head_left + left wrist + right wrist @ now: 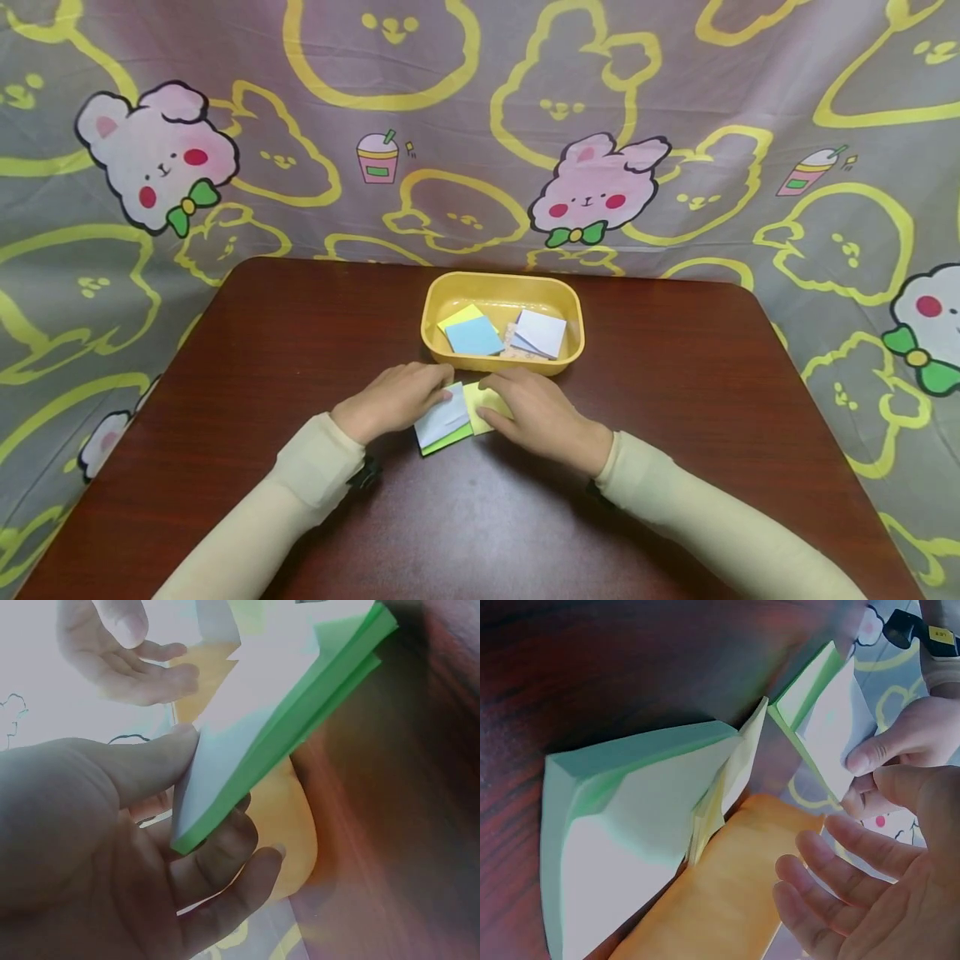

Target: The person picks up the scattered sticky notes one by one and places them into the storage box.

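My left hand [397, 402] pinches a sticky note pad [255, 742] that is pale on top with bright green layers at its edge. The thumb lies on the pale face and the fingers curl beneath. My right hand [543, 412] is over a pale yellow sticky note pad [483, 410], beside the left hand's pad. In the right wrist view the right fingers [832, 862] are loosely bent with nothing between them. A larger-looking pad with green edges [645, 825] fills that view's left side, the yellow one behind it.
A yellow plastic basket [502, 364] stands just beyond both hands. Inside, a light blue pad [475, 335] overlaps a yellow one on the left, and a white pad [542, 333] lies on the right. The dark wooden table [675, 358] meets a cartoon-printed curtain [465, 150].
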A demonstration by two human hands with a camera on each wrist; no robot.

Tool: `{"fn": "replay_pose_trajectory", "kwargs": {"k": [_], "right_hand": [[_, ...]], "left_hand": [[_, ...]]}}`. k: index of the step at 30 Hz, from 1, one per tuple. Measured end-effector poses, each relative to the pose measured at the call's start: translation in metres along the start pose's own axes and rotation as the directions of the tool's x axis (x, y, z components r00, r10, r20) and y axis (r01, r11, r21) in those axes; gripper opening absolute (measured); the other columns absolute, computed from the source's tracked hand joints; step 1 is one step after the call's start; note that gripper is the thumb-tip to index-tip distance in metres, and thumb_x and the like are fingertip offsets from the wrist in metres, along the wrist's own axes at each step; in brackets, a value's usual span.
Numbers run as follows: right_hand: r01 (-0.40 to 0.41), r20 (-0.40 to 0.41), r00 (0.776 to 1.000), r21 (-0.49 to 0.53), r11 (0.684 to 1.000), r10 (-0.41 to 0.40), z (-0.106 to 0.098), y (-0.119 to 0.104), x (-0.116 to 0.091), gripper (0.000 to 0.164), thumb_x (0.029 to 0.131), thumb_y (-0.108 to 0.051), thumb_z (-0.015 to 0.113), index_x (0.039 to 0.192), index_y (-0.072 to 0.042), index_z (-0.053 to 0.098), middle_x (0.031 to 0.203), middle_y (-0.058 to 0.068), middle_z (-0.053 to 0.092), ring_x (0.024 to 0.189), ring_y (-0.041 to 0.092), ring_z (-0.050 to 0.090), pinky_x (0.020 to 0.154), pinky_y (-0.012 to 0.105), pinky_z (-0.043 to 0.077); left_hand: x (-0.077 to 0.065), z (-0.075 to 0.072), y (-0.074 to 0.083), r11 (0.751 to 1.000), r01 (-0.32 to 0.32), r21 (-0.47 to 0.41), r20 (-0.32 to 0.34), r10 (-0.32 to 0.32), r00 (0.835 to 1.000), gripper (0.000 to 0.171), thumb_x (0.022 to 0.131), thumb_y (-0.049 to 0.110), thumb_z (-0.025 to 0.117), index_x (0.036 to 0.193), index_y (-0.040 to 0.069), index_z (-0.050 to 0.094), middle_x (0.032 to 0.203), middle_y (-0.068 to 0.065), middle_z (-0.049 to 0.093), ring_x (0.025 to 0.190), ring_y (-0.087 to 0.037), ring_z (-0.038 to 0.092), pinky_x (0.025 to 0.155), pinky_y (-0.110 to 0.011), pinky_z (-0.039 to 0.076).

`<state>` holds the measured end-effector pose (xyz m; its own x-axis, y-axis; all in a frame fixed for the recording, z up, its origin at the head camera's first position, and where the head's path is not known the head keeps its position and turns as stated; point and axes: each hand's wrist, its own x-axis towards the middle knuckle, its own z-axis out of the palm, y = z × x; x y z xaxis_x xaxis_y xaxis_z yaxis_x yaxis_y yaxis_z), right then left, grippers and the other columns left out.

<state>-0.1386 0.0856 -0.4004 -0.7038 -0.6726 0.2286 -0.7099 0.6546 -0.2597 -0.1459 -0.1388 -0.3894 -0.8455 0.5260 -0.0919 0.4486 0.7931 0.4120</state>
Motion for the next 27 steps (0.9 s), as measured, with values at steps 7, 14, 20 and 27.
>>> {"fn": "replay_pose_trajectory", "kwargs": {"k": [7,14,20,27], "right_hand": [[0.011,0.004,1.0,0.01,1.0,-0.011,-0.002,-0.002,0.004,0.035,0.089,-0.037,0.057,0.11,-0.01,0.065,0.106,-0.001,0.064,0.101,0.014,0.058,0.087,0.032,0.046],[0.005,0.017,1.0,0.037,0.999,-0.006,-0.005,-0.003,0.008,0.035,0.09,-0.037,0.055,0.109,-0.009,0.065,0.107,0.001,0.064,0.099,0.013,0.057,0.084,0.033,0.046],[-0.013,0.028,1.0,0.045,0.999,0.012,-0.01,-0.005,0.011,0.034,0.09,-0.036,0.056,0.111,-0.011,0.064,0.107,0.001,0.064,0.097,0.012,0.056,0.08,0.032,0.047],[-0.001,0.009,1.0,0.031,1.0,0.001,-0.013,-0.004,0.014,0.036,0.09,-0.037,0.057,0.111,-0.01,0.065,0.106,0.003,0.065,0.1,0.015,0.057,0.084,0.033,0.046]], "left_hand": [[0.001,-0.002,0.003,1.0,0.002,0.018,0.01,-0.002,1.0,0.015,0.091,0.025,0.059,0.079,0.022,0.049,0.063,0.007,0.046,0.057,-0.008,0.043,0.051,-0.028,0.037],[0.0,-0.002,0.003,1.0,-0.01,0.016,0.0,0.01,1.0,0.014,0.09,0.024,0.06,0.08,0.021,0.05,0.064,0.007,0.048,0.058,-0.009,0.044,0.051,-0.029,0.038],[0.001,-0.004,0.004,1.0,-0.009,0.022,0.001,0.009,1.0,0.014,0.09,0.024,0.059,0.08,0.021,0.051,0.065,0.006,0.048,0.058,-0.01,0.045,0.052,-0.029,0.038],[0.002,-0.008,0.005,1.0,-0.001,0.028,0.003,0.0,1.0,0.013,0.09,0.024,0.059,0.081,0.022,0.05,0.065,0.007,0.048,0.058,-0.009,0.045,0.051,-0.029,0.038]]}}
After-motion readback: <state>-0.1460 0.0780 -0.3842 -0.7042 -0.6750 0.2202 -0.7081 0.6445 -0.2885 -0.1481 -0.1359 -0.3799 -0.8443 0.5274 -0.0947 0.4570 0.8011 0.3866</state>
